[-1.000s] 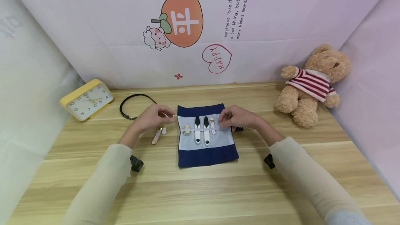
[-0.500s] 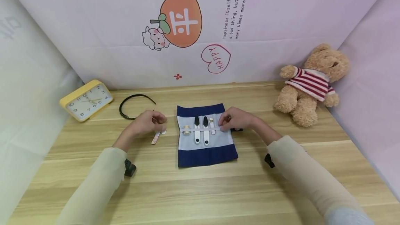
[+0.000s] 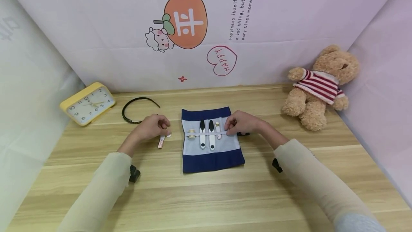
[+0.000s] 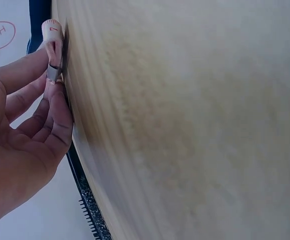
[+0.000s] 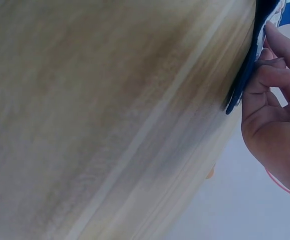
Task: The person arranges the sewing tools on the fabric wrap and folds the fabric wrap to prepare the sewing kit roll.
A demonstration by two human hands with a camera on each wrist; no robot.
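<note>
In the head view my left hand (image 3: 151, 127) is left of the sewing kit pouch (image 3: 212, 162). Its thumb and fingertips pinch the metal end of a small folded tape measure (image 4: 52, 37), white with red marks. A small white disc (image 3: 168, 135) lies by those fingertips. My right hand (image 3: 243, 121) is over the pouch's right side, its curled fingers pinching the white elastic strap (image 3: 194, 134). Under the strap sit a thread spool (image 3: 191, 136), two white thread snips (image 3: 202, 140) with black tips, and another pale slim piece (image 3: 218, 131) with a gold-coloured top.
A black headband (image 3: 123, 112) lies behind my left hand. At the back left stands a yellow clock (image 3: 88, 104); a teddy bear (image 3: 322, 85) sits at the back right. A dark tab (image 3: 243, 134) sticks out from the pouch's right edge. Everything rests on a wooden table (image 3: 199, 203).
My left hand has moved left and down, from beside the pouch to the folded tape measure, and now pinches its end. The tape measure has turned slightly. My right hand stays at the strap.
</note>
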